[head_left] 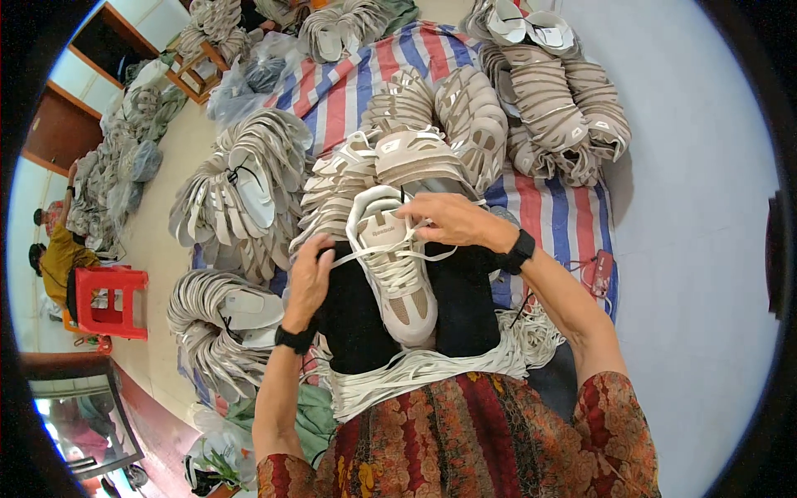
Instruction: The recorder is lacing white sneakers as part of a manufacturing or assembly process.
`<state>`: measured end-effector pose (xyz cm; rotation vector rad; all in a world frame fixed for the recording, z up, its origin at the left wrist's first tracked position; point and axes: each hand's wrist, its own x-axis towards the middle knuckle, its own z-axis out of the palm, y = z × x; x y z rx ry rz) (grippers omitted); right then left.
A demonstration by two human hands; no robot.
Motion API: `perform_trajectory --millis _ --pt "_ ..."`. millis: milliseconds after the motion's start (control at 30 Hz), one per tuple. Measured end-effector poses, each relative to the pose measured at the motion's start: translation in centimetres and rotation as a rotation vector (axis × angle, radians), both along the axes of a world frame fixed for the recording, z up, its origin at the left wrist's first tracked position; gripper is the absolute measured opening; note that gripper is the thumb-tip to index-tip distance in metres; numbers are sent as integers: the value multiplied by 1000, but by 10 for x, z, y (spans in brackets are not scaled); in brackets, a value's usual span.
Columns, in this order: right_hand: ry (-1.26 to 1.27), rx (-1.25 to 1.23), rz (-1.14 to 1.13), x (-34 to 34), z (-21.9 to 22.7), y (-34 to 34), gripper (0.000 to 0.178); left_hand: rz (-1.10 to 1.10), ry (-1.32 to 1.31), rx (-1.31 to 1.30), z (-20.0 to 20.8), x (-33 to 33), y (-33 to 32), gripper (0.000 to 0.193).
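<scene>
A beige and tan sneaker upper (397, 282) rests on my black-clad lap, its toe toward me and its collar away. A pale flat shoelace (378, 251) runs across its tongue, with the lower eyelets laced. At the shoe's left side, my left hand (309, 286) has its fingers curled at one end of the lace. Over the collar's right side, my right hand (455, 221) pinches the lace near the top eyelets; its fingertips are partly hidden. A bundle of loose white laces (398, 383) lies across my lap, close to my body.
Stacked shoe uppers (241, 170) surround me on a striped tarp (540, 217), with more piles (548, 100) at the far right. A red stool (112, 300) and a person in a yellow top (60, 264) are at the left. A pinkish-red object (597, 274) lies at the tarp's right edge.
</scene>
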<state>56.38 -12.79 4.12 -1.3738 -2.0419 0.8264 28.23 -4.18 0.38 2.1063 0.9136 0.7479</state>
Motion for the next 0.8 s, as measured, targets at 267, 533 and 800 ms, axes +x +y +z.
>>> perform_trajectory --millis 267,533,800 --pt "-431 389 -120 -14 -6 -70 24 -60 -184 -392 9 24 -7 16" --pt "-474 309 -550 -27 -17 -75 8 -50 -128 -578 21 22 -13 14" --pt "1015 -135 -667 -20 -10 -70 23 -17 -461 -870 30 26 -11 16"
